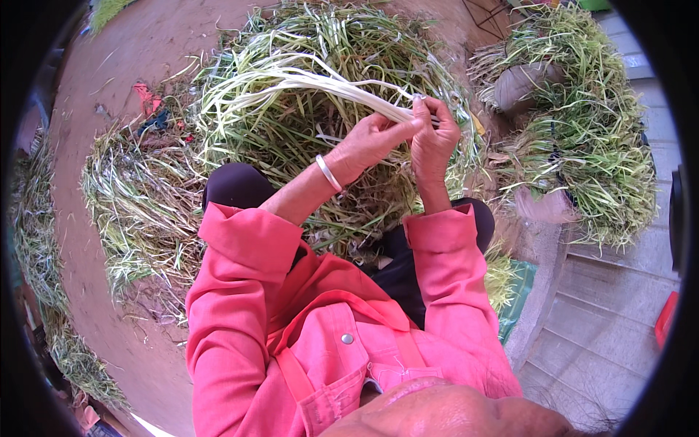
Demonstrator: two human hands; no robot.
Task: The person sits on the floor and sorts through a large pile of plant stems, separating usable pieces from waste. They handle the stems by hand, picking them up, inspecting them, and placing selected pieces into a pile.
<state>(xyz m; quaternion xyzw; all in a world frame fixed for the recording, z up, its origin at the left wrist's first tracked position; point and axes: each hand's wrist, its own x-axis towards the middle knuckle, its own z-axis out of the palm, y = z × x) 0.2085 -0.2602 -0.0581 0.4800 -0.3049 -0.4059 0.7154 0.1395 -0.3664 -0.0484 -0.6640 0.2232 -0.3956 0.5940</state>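
Note:
My left hand (363, 143), with a pale bangle (329, 173) at its wrist, grips a bunch of long pale plant stalks (327, 84) near their right end. The stalks fan out to the left into yellow-green leaves. My right hand (435, 128) meets it at that end, its thumb and fingers pinched on a small whitish part of a stalk. Both hands are close together above a large heap of cut green leafy stalks (284, 131) between my knees. My palms are turned partly away, so the exact grip is hidden.
Another pile of stalks (147, 202) lies at the left, by red and blue cloth scraps (146, 98). Tied bundles (595, 164) rest at the right, along the edge of grey slabs (606, 306). A green woven sheet (517, 300) lies beside my right knee. More stalks (38, 240) line the far left.

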